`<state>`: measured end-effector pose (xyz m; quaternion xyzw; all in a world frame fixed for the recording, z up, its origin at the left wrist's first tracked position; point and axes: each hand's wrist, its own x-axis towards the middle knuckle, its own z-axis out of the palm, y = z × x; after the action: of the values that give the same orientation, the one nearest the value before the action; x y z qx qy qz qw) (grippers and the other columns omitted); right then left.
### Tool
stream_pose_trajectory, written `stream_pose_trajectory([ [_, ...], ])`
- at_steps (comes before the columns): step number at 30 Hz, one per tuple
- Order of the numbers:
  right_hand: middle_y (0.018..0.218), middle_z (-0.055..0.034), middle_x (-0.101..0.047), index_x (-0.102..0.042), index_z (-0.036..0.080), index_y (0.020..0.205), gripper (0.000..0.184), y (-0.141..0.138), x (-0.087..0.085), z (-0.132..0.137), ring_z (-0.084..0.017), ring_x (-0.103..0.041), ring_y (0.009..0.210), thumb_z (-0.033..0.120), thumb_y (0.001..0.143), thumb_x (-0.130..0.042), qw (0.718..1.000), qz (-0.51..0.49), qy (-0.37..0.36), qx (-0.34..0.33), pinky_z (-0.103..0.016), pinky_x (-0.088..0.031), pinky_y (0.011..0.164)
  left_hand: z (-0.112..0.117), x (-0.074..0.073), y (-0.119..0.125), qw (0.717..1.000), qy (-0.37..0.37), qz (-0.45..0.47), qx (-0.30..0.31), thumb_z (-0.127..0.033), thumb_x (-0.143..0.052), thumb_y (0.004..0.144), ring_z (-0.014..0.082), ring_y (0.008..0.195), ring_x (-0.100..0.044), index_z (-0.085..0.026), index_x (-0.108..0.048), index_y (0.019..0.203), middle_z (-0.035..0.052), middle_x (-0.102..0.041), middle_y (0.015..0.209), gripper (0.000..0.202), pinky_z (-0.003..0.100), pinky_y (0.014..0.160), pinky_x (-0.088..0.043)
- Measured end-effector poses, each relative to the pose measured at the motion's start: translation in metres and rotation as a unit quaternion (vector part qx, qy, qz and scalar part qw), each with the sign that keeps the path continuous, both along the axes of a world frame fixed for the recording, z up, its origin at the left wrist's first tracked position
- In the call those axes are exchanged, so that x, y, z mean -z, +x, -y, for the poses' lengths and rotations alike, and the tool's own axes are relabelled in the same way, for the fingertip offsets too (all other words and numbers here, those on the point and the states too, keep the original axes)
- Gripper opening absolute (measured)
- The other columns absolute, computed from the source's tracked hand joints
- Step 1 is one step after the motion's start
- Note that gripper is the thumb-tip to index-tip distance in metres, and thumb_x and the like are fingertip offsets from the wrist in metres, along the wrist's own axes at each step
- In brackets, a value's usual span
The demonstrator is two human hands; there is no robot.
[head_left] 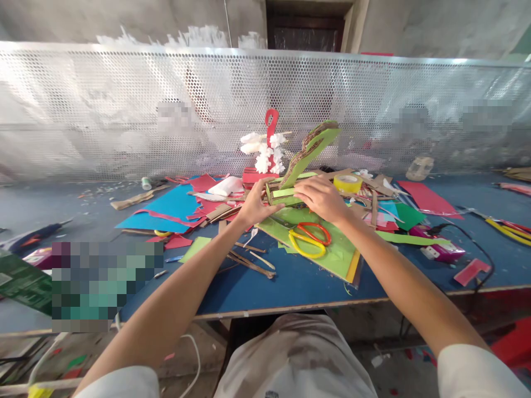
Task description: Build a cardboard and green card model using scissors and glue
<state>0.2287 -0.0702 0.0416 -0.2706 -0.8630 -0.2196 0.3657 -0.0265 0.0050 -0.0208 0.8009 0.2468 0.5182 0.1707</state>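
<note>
A green paper-covered cardboard model [311,155] with a tall curved upright and a box-like base is between my hands. My left hand [258,205] grips the left end of the base, thumb in front. With bent fingers, my right hand [321,198] pinches a light green paper strip [286,192] against the front of the base; the fingertips are partly hidden. Below lie scissors [309,243] with yellow and orange handles on green paper sheets [332,262]. Behind the model stands a similar red piece [271,124] with white flower shapes [263,160].
Blue paper [161,207], red scraps and cardboard strips cover the table on the left. A yellow tape roll [347,183], red paper [429,196] and pliers [504,226] lie to the right. A perforated metal screen [224,99] closes off the back.
</note>
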Motion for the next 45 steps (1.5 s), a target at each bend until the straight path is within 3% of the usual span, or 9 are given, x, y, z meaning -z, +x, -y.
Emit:
stream_pose_trajectory([
  [20,0.117,-0.0064,-0.078,-0.076,0.025,0.113,0.022,-0.002,0.004,-0.001,-0.026,-0.063,0.109,0.024,0.108,-0.055,1.000,0.010,-0.011,0.005,-0.044,-0.042,0.099,0.009,-0.006,0.005,0.999,-0.030,0.012,0.022,-0.041,-0.090,0.076,0.0318,0.130,-0.064,-0.025,-0.051,0.144,0.0134,-0.062,0.139,0.080,0.053,0.112,-0.054],
  [34,0.113,-0.0107,-0.071,-0.078,0.026,0.117,0.023,0.003,0.008,-0.011,-0.027,-0.063,0.104,0.031,0.107,-0.057,0.999,-0.006,-0.040,-0.017,-0.045,-0.050,0.099,0.007,-0.004,0.005,0.999,-0.026,0.009,0.027,-0.037,-0.090,0.075,0.0303,0.132,-0.063,-0.027,-0.051,0.146,0.0131,-0.059,0.144,0.082,0.053,0.115,-0.052],
  [45,0.105,-0.0106,-0.076,-0.079,0.024,0.113,0.028,0.004,0.011,-0.016,-0.026,-0.066,0.101,0.024,0.108,-0.052,0.996,-0.050,-0.066,-0.034,-0.045,-0.053,0.095,0.007,-0.003,0.003,1.000,-0.021,-0.005,0.013,-0.037,-0.089,0.075,0.0322,0.135,-0.060,-0.028,-0.050,0.147,0.0129,-0.060,0.143,0.082,0.055,0.115,-0.051],
])
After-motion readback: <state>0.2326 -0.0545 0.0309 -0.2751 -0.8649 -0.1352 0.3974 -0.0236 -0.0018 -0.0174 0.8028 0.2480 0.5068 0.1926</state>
